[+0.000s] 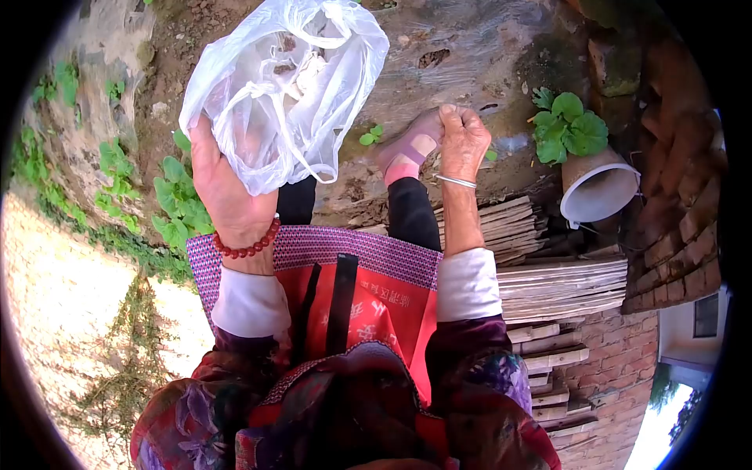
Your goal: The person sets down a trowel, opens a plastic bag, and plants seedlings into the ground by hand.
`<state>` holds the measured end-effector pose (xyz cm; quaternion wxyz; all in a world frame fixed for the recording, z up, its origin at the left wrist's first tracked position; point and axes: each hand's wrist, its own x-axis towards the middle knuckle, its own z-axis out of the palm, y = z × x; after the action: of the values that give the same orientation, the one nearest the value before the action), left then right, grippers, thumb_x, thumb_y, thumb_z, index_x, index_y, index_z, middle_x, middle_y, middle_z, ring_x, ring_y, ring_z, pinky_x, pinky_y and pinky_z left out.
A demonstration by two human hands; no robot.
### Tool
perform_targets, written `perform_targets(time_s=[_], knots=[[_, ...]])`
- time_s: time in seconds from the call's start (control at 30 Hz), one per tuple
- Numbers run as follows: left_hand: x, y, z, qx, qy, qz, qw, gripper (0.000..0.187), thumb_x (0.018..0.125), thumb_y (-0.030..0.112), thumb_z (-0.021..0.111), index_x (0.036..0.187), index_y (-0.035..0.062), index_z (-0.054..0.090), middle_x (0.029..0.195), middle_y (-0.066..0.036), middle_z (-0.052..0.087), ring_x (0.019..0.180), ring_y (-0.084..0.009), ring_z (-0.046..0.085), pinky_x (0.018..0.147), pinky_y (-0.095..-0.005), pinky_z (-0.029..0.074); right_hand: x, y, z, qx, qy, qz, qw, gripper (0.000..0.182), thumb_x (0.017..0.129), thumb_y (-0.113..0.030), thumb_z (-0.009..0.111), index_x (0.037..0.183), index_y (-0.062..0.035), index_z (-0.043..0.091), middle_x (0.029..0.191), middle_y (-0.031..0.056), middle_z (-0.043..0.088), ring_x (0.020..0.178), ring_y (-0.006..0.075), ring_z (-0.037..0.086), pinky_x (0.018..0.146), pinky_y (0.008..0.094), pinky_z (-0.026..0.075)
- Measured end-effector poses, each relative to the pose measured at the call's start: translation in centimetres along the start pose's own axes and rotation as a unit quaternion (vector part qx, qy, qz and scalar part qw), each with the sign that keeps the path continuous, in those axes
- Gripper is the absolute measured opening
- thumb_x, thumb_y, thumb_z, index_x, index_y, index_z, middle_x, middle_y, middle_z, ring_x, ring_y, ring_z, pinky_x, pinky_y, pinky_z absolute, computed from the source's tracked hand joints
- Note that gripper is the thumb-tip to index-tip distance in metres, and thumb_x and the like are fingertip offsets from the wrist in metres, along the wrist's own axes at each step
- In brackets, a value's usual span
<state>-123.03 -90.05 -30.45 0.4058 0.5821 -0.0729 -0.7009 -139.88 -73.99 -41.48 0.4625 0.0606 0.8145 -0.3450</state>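
Note:
A thin white plastic bag (290,102) with knotted handles is held up at the upper left by my left hand (227,184). The thumb lies along the bag's near side, and the other fingers are hidden behind the plastic. Something pale shows inside the bag's mouth. To the right, apart from the bag, my right hand (465,142) is closed with thumb and fingers pinched together. I cannot tell what the pinch holds. Just left of that hand, a foot in a mauve shoe (415,141) stands on the soil.
Plastic film partly covers the soil bed (462,63). Leafy seedlings (178,200) grow at the left, and a larger leafy plant (576,129) stands beside a tipped white bucket (601,192). Stacked wooden slats (560,290) and a brick wall (615,360) lie to the right.

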Motion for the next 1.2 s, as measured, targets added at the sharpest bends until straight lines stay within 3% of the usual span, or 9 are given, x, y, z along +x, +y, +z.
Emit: perform_targets(time_s=[0.3, 0.37, 0.7, 0.83, 0.9, 0.97, 1.03, 1.1, 1.2], knots=[[-0.4, 0.3, -1.3, -0.083, -0.106, -0.035, 0.99, 0.038, 0.093, 0.015, 0.033, 0.129, 0.0053, 0.033, 0.13, -0.012, 0.04, 0.116, -0.029, 0.042, 0.095, -0.0463, 0.037, 9.5, 4.6, 4.0, -0.106, 0.112, 0.03, 0.988, 0.018, 0.063, -0.016, 0.069, 0.069, 0.0002, 0.065, 0.063, 0.0095, 0.063, 0.059, 0.018, 0.057, 0.06, 0.0307, 0.045], [-0.5, 0.3, -1.0, -0.001, 0.025, -0.033, 0.999, 0.043, 0.094, 0.035, 0.03, 0.128, 0.0102, 0.037, 0.127, -0.009, 0.044, 0.113, -0.0262, 0.045, 0.093, -0.0442, 0.039, 10.4, 6.0, 4.2, -0.096, 0.124, 0.029, 0.987, 0.017, 0.062, -0.016, 0.069, 0.068, -0.0008, 0.066, 0.063, 0.0095, 0.064, 0.059, 0.0197, 0.058, 0.061, 0.0318, 0.046], [-0.5, -0.1, -0.8, -0.031, -0.069, -0.044, 0.996, 0.041, 0.094, 0.028, 0.031, 0.13, 0.0092, 0.034, 0.126, -0.01, 0.043, 0.109, -0.0264, 0.048, 0.089, -0.0425, 0.043, 6.9, 5.5, 2.4, -0.054, 0.11, 0.06, 0.991, 0.013, 0.067, -0.009, 0.066, 0.066, 0.0028, 0.062, 0.062, 0.0109, 0.062, 0.056, 0.0152, 0.055, 0.056, 0.0302, 0.045], [-0.9, -0.5, -0.5, 0.285, 0.102, 0.046, 0.952, 0.04, 0.09, 0.014, 0.041, 0.128, 0.0062, 0.033, 0.126, -0.012, 0.042, 0.11, -0.0292, 0.046, 0.091, -0.0467, 0.041, 7.5, 8.9, -1.9, -0.018, 0.233, 0.051, 0.971, 0.011, 0.072, -0.004, 0.062, 0.072, 0.0065, 0.06, 0.062, 0.0097, 0.061, 0.055, 0.0138, 0.054, 0.054, 0.0283, 0.045], [-0.8, -0.4, -0.6, 0.175, -0.005, 0.034, 0.984, 0.038, 0.092, 0.015, 0.034, 0.13, 0.0086, 0.032, 0.123, -0.011, 0.044, 0.105, -0.0266, 0.05, 0.084, -0.0436, 0.047, 8.4, 10.6, -4.4, 0.032, 0.236, 0.049, 0.97, 0.011, 0.074, -0.003, 0.061, 0.075, 0.0079, 0.06, 0.064, 0.0102, 0.062, 0.056, 0.0147, 0.055, 0.055, 0.0297, 0.046], [-0.8, -0.8, -0.1, 0.258, 0.109, 0.053, 0.958, 0.038, 0.092, 0.016, 0.034, 0.129, 0.0083, 0.033, 0.124, -0.012, 0.044, 0.107, -0.0277, 0.049, 0.086, -0.0443, 0.045, 9.7, 11.6, -6.1, 0.042, 0.259, 0.068, 0.962, 0.011, 0.075, -0.004, 0.06, 0.078, 0.0071, 0.062, 0.067, 0.0123, 0.063, 0.057, 0.0163, 0.057, 0.053, 0.029, 0.049], [-0.7, 0.0, -1.3, 0.059, -0.095, -0.03, 0.993, 0.037, 0.093, 0.016, 0.034, 0.129, 0.0075, 0.034, 0.124, -0.014, 0.043, 0.109, -0.029, 0.048, 0.09, -0.0454, 0.042, 10.6, 12.5, -7.1, -0.01, 0.268, 0.08, 0.96, 0.011, 0.076, -0.004, 0.059, 0.08, 0.0061, 0.063, 0.069, 0.0135, 0.064, 0.057, 0.0172, 0.058, 0.052, 0.0287, 0.051], [-0.5, -0.4, -0.6, 0.02, -0.121, -0.048, 0.991, 0.036, 0.093, 0.016, 0.032, 0.128, 0.0071, 0.034, 0.124, -0.015, 0.043, 0.11, -0.0299, 0.047, 0.093, -0.0461, 0.04, 10.3, 9.9, -6.6, -0.065, 0.279, 0.098, 0.953, 0.01, 0.076, -0.004, 0.059, 0.078, 0.0032, 0.064, 0.069, 0.0127, 0.064, 0.057, 0.0167, 0.059, 0.05, 0.0275, 0.052], [-0.9, -1.2, 0.6, 0.298, 0.128, 0.075, 0.943, 0.037, 0.093, 0.015, 0.033, 0.128, 0.0066, 0.034, 0.125, -0.015, 0.043, 0.11, -0.0294, 0.047, 0.092, -0.046, 0.042, 11.8, 11.5, -7.0, -0.059, 0.298, 0.113, 0.946, 0.007, 0.074, -0.004, 0.06, 0.075, 0.0004, 0.066, 0.069, 0.0117, 0.064, 0.056, 0.0168, 0.058, 0.049, 0.0284, 0.052]])
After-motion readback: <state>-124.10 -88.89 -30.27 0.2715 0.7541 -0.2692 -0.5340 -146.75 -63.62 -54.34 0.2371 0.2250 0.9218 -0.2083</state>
